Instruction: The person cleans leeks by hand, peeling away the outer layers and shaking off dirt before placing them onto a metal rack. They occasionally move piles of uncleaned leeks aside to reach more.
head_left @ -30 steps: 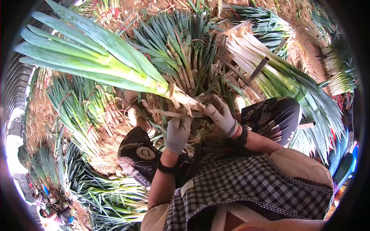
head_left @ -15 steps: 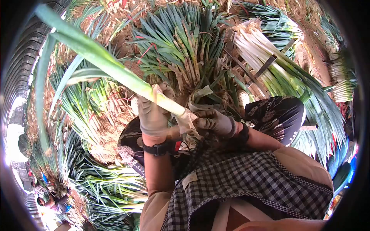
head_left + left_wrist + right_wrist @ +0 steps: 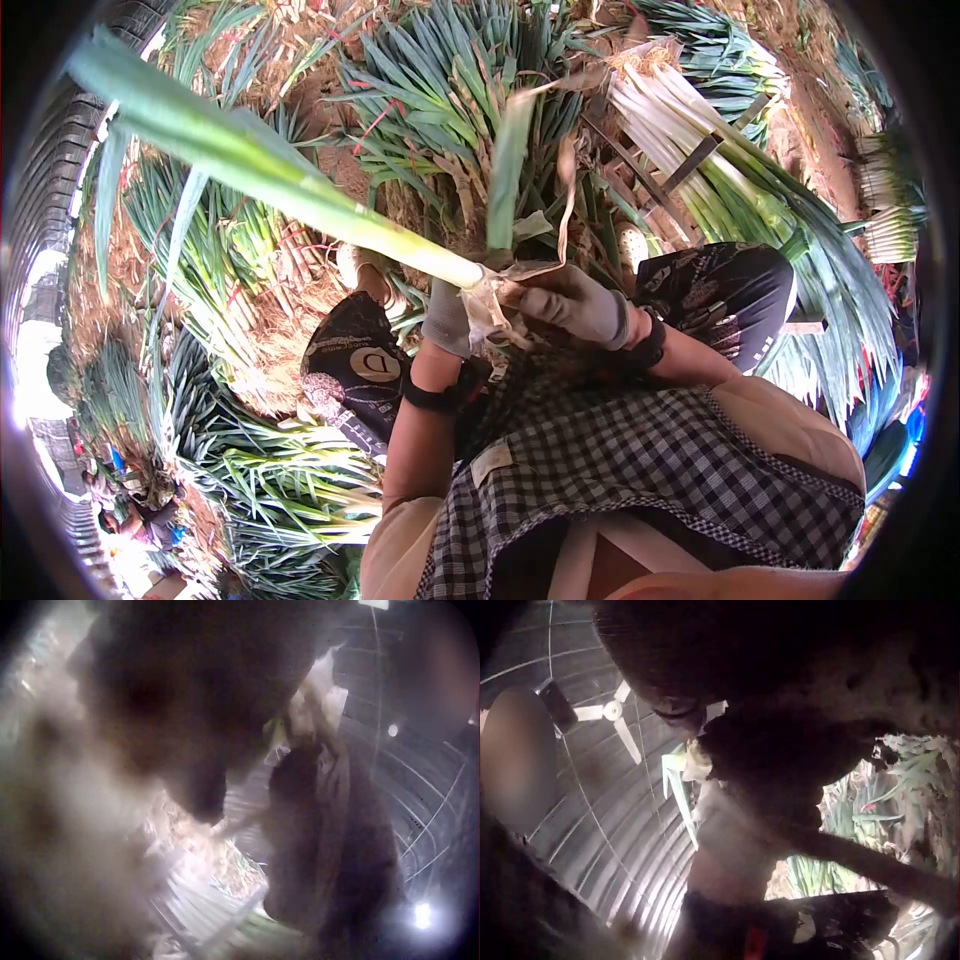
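A long green onion (image 3: 330,208) slants across the head view, its leaves at the upper left and its pale lower end near my hands. Gloved, my right hand (image 3: 580,308) grips this lower end, where whitish torn skin (image 3: 487,305) hangs down. My left hand (image 3: 447,318), gloved too, is just under the stem; its fingers are hidden behind the onion and loose skin. A loose green leaf (image 3: 508,170) and a curled dry strip (image 3: 566,205) stick up beyond the hands. Both wrist views are dark and blurred around the fingers.
An upright bunch of green onions (image 3: 440,90) stands ahead. White-stemmed ones (image 3: 690,140) lie on a metal rack (image 3: 690,165) at the right. More bunches (image 3: 210,260) lie on the left, beside the bent knees. A checked apron (image 3: 640,450) covers the lap.
The left hand slid up the stem, then came back down beside the right hand. Outer leaves have come away from the onion, and a loose leaf and dry strip now rise beyond the hands.
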The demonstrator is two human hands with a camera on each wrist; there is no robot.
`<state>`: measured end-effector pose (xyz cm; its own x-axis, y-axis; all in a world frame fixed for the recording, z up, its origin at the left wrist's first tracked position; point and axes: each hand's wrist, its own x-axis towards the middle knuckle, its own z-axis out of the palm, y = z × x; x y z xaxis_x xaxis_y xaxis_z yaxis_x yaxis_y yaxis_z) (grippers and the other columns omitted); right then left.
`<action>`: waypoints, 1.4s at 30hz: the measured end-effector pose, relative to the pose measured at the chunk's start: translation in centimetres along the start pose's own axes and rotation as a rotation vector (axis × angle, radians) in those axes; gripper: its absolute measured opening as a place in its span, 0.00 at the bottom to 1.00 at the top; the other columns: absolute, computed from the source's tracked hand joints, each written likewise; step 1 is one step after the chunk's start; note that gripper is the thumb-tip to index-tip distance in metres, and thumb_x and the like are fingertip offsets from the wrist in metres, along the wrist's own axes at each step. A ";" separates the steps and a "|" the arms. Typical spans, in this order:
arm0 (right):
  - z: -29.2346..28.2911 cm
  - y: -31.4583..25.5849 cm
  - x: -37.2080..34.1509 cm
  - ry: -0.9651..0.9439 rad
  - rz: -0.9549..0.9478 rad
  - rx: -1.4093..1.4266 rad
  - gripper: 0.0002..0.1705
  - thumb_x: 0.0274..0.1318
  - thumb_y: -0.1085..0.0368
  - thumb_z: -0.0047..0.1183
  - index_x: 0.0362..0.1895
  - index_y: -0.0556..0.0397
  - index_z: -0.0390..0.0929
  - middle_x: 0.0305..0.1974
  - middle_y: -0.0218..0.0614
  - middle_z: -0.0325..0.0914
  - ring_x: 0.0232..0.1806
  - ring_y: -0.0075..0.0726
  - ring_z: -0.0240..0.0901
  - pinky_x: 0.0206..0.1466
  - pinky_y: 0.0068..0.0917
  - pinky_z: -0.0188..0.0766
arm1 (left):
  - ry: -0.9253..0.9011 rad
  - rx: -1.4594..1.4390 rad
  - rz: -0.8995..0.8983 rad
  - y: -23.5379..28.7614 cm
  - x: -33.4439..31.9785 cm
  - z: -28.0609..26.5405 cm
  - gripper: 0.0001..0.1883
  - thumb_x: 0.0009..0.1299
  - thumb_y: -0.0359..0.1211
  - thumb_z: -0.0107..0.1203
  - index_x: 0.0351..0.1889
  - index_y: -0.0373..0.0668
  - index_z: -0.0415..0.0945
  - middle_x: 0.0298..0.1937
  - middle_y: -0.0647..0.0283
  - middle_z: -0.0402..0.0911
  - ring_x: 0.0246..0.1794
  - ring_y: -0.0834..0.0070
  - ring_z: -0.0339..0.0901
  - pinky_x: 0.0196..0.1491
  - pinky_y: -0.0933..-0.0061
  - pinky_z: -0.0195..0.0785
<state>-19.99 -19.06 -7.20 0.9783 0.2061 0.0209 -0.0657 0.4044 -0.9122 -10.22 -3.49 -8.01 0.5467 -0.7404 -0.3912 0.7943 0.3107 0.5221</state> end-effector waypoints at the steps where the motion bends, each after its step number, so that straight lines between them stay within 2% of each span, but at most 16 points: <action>1: 0.2 -0.9 -0.4 0.066 0.039 0.002 0.31 0.59 0.47 0.51 0.53 0.62 0.72 0.41 0.30 0.75 0.38 0.20 0.67 0.38 0.20 0.66 | 0.096 0.182 0.118 -0.4 1.4 -3.3 0.14 0.69 0.37 0.47 0.37 0.34 0.77 0.34 0.61 0.79 0.32 0.76 0.74 0.33 0.76 0.67; 5: 1.3 -1.6 -0.2 0.236 -0.059 -0.253 0.23 0.63 0.55 0.48 0.52 0.61 0.73 0.41 0.31 0.76 0.42 0.24 0.70 0.45 0.26 0.69 | 0.541 0.941 0.682 2.8 -2.0 -0.1 0.16 0.70 0.39 0.41 0.36 0.35 0.74 0.29 0.61 0.75 0.24 0.77 0.71 0.25 0.80 0.63; 7: 0.2 -0.3 0.0 0.268 -0.132 -0.407 0.21 0.62 0.56 0.49 0.51 0.60 0.74 0.40 0.32 0.77 0.41 0.26 0.72 0.45 0.26 0.69 | 0.112 0.531 1.126 4.5 -2.5 -2.0 0.11 0.70 0.36 0.44 0.36 0.38 0.72 0.28 0.62 0.75 0.20 0.79 0.68 0.22 0.83 0.57; 8: -0.2 0.2 0.1 0.295 -0.201 -0.570 0.19 0.61 0.58 0.50 0.49 0.59 0.74 0.39 0.33 0.77 0.40 0.28 0.73 0.44 0.26 0.69 | 0.182 0.267 1.166 4.7 -3.9 3.0 0.08 0.68 0.34 0.50 0.37 0.40 0.72 0.26 0.65 0.74 0.21 0.80 0.68 0.22 0.83 0.57; 13: 0.8 -0.2 0.9 0.466 -0.276 -1.044 0.19 0.54 0.62 0.56 0.50 0.53 0.75 0.36 0.35 0.78 0.32 0.42 0.76 0.39 0.28 0.73 | 0.383 0.226 0.959 6.6 -3.2 2.2 0.18 0.67 0.43 0.55 0.44 0.38 0.71 0.32 0.63 0.75 0.24 0.79 0.66 0.27 0.81 0.59; 14: -0.3 -0.3 1.3 0.189 -0.286 -1.041 0.20 0.53 0.61 0.56 0.51 0.53 0.74 0.36 0.35 0.78 0.31 0.41 0.76 0.38 0.28 0.73 | 0.273 0.161 0.921 6.8 -3.0 1.5 0.17 0.68 0.42 0.55 0.44 0.38 0.71 0.30 0.64 0.74 0.23 0.80 0.65 0.26 0.81 0.58; 17: -1.4 -1.1 1.1 -0.032 0.422 -0.135 0.22 0.53 0.63 0.57 0.53 0.56 0.72 0.39 0.38 0.78 0.37 0.35 0.75 0.43 0.26 0.72 | 0.031 0.087 0.806 7.8 -2.2 -0.6 0.15 0.66 0.41 0.58 0.39 0.40 0.72 0.26 0.71 0.69 0.23 0.82 0.63 0.27 0.81 0.56; 20: -2.0 2.6 1.7 -0.040 -0.247 -0.684 0.22 0.54 0.64 0.56 0.53 0.57 0.71 0.43 0.40 0.76 0.40 0.33 0.74 0.46 0.25 0.71 | 0.170 -0.026 0.752 8.2 -0.7 -1.1 0.08 0.68 0.36 0.56 0.38 0.43 0.72 0.24 0.74 0.67 0.20 0.87 0.59 0.24 0.85 0.52; 23: -0.9 3.4 1.9 0.167 -0.536 -1.081 0.21 0.54 0.65 0.56 0.52 0.58 0.72 0.45 0.41 0.76 0.40 0.35 0.75 0.45 0.26 0.71 | 0.122 -0.064 0.715 7.9 0.3 -1.7 0.05 0.69 0.33 0.54 0.38 0.43 0.73 0.23 0.76 0.66 0.18 0.88 0.57 0.23 0.86 0.51; 30: -1.0 3.7 1.6 0.463 -0.287 -1.172 0.25 0.49 0.55 0.59 0.50 0.52 0.73 0.41 0.45 0.76 0.44 0.51 0.73 0.45 0.37 0.72 | 0.722 0.242 0.834 5.7 2.6 -0.3 0.09 0.57 0.26 0.63 0.31 0.41 0.72 0.27 0.70 0.74 0.24 0.87 0.66 0.26 0.87 0.60; 31: -1.2 4.2 1.6 0.501 -0.206 -1.047 0.25 0.48 0.54 0.59 0.50 0.50 0.73 0.39 0.46 0.77 0.43 0.52 0.73 0.44 0.37 0.72 | 0.721 0.241 0.834 5.2 3.0 -0.8 0.09 0.57 0.26 0.63 0.31 0.41 0.72 0.27 0.70 0.74 0.24 0.87 0.66 0.26 0.87 0.60; 33: -0.9 4.6 1.4 0.513 -0.161 -1.063 0.25 0.48 0.54 0.59 0.50 0.48 0.73 0.39 0.45 0.77 0.43 0.52 0.74 0.44 0.36 0.72 | 0.589 0.540 1.344 4.3 3.9 -1.6 0.11 0.55 0.20 0.60 0.30 0.40 0.70 0.29 0.67 0.75 0.27 0.81 0.70 0.37 0.80 0.68; 37: -1.3 5.9 2.1 0.473 -0.229 -0.795 0.25 0.48 0.58 0.58 0.52 0.49 0.71 0.38 0.44 0.77 0.42 0.53 0.74 0.43 0.37 0.71 | 0.589 1.109 1.274 1.8 2.6 -2.5 0.14 0.54 0.19 0.62 0.28 0.41 0.66 0.29 0.66 0.75 0.29 0.79 0.70 0.38 0.81 0.66; 39: -3.5 8.1 3.6 0.386 -0.112 -0.596 0.25 0.49 0.62 0.57 0.54 0.50 0.69 0.40 0.40 0.78 0.44 0.52 0.74 0.42 0.38 0.71 | 0.259 1.384 1.411 -0.7 1.5 -1.1 0.13 0.54 0.19 0.63 0.28 0.41 0.68 0.30 0.65 0.76 0.31 0.79 0.72 0.39 0.82 0.67; 40: -5.0 9.7 4.4 0.270 -0.104 -1.031 0.24 0.48 0.64 0.55 0.52 0.51 0.70 0.39 0.39 0.79 0.43 0.50 0.75 0.42 0.38 0.71 | 0.267 1.223 1.307 -2.7 0.8 -0.3 0.13 0.54 0.19 0.63 0.28 0.41 0.69 0.31 0.65 0.77 0.31 0.79 0.73 0.39 0.82 0.67; 42: -4.1 7.0 4.2 0.282 -0.264 -0.821 0.19 0.51 0.65 0.55 0.49 0.55 0.73 0.38 0.36 0.79 0.39 0.40 0.75 0.42 0.34 0.72 | 0.361 0.944 1.205 -3.5 -0.9 0.5 0.13 0.52 0.17 0.63 0.29 0.41 0.71 0.31 0.64 0.78 0.32 0.80 0.74 0.38 0.80 0.68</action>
<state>-15.56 -19.00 -15.17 0.9605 -0.0724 0.2687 0.2231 -0.3767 -0.8990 -13.65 -4.21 -9.09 0.8531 -0.1232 0.5069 -0.5088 0.0180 0.8607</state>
